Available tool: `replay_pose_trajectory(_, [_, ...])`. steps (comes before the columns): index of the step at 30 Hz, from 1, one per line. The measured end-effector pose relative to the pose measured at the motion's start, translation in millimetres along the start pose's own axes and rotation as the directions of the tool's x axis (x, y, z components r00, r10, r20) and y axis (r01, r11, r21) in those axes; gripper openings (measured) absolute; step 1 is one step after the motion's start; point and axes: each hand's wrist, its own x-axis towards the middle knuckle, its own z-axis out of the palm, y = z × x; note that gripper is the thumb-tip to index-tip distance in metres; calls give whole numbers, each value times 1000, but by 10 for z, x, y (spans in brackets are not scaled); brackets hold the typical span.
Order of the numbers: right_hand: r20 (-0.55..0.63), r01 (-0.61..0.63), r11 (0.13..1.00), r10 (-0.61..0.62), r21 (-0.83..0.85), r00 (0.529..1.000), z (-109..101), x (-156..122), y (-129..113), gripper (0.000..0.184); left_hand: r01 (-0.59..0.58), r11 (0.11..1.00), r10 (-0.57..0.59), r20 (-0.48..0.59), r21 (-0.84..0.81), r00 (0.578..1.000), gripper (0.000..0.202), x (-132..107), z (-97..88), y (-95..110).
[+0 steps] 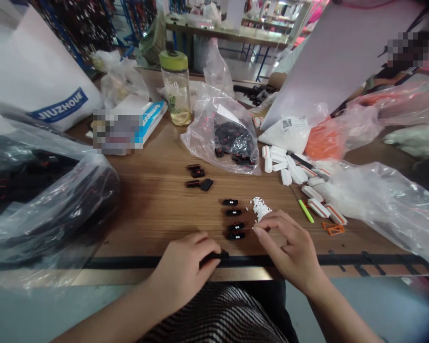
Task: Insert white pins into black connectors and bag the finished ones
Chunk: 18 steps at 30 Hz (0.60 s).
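My left hand [190,261] is closed around a small black plastic part [223,255] at the table's front edge; the fingers hide most of it. With thumb and index finger together, my right hand [289,245] pinches a tiny white peg [254,228]. Just beyond those fingertips lies a pile of similar white pegs [260,207]. Between my hands, several black parts, such as this black block [233,212], form a column, each showing two white dots. Farther left rest a few black parts [198,173] without visible white dots.
A clear bag of black parts [232,136] stands behind, near a green-lidded bottle [175,90]. White pieces with orange stripes [289,166], a yellow-green marker [306,211] and orange frames [333,229] lie right. A large plastic bag [93,190] covers the left side.
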Motion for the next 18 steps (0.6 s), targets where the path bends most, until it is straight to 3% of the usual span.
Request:
replay_pose_trajectory(7, [30,-108,994,107,19,994,150,-406,-19,5,-63,997,71,-190,48,979,17,-50,438,151])
replay_pose_trajectory(12, [63,-157,985,153,65,986,215,-553,-53,7,-33,999,39,-200,33,979,11,-21,500,200])
replay_pose_trajectory(18, [86,-126,991,129,-33,988,249,-558,-89,9,-39,998,48,-231,45,972,8,-3,523,203])
